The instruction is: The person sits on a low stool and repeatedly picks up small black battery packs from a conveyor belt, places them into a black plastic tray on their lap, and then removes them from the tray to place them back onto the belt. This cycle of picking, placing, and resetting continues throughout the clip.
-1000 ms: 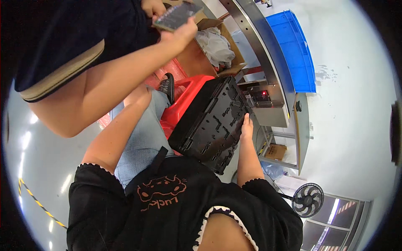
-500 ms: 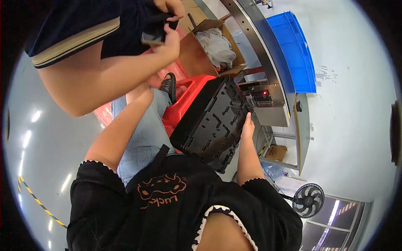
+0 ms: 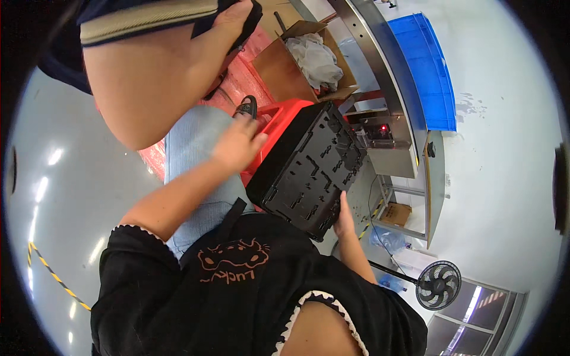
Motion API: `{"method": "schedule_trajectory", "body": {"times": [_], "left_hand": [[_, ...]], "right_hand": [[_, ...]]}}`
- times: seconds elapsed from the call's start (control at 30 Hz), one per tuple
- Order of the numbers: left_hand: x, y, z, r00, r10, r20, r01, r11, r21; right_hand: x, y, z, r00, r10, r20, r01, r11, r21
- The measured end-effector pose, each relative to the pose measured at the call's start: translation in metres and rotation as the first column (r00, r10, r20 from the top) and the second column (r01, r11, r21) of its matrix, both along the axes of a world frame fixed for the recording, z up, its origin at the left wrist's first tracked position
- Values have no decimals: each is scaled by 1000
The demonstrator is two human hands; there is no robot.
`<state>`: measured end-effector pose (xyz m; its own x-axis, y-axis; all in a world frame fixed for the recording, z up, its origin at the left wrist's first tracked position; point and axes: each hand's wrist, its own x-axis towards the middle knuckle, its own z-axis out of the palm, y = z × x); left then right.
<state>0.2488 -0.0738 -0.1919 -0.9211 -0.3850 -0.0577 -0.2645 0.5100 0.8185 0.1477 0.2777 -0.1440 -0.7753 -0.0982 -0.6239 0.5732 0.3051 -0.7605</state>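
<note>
A black molded plastic case (image 3: 314,172), its face covered with shaped slots, leans tilted in front of me on a red plastic stool (image 3: 285,111). My right hand (image 3: 344,221) grips the case's right edge near its lower corner, thumb along the edge and the other fingers mostly hidden. Off the case to the left, my left hand (image 3: 239,145) hovers over my jeans and beside the stool. It is slightly blurred, with thumb and fingers apart, and nothing shows in it.
Another person's bent arm (image 3: 136,95) reaches in at upper left. Beyond the stool stands an open cardboard box (image 3: 285,71) holding white plastic bags. A metal workbench (image 3: 380,65) with a blue crate (image 3: 424,71) is at right, with a black fan (image 3: 438,285) nearer. Red wrap lies on the floor.
My left hand has swung right from my knee toward the stool. My right hand has slid nearer along the case edge. The other person's arm has shifted, and the dark item they held is mostly hidden.
</note>
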Motion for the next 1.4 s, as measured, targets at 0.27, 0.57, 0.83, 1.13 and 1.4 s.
{"method": "schedule_trajectory", "body": {"times": [0.27, 0.57, 0.83, 1.13, 1.4], "left_hand": [[-1, 80, -13, 962, -256, -97, 270, 833, 483], [-9, 55, -24, 890, -404, -210, 454, 749, 482], [-13, 36, -16, 906, -421, -41, 378, 763, 523], [-22, 0, -14, 814, 513, 273, -235, -138, 962], [-31, 17, -25, 921, 381, 79, -205, 303, 931]], "right_hand": [[44, -28, 11, 991, -81, 110, 91, 992, -87], [41, -24, 9, 986, -88, 142, 92, 996, -19], [38, -24, 13, 979, -79, 189, 58, 992, 115], [43, -38, 21, 959, -204, 197, 173, 971, 167], [43, -31, 13, 970, -199, 141, 179, 974, 141]]}}
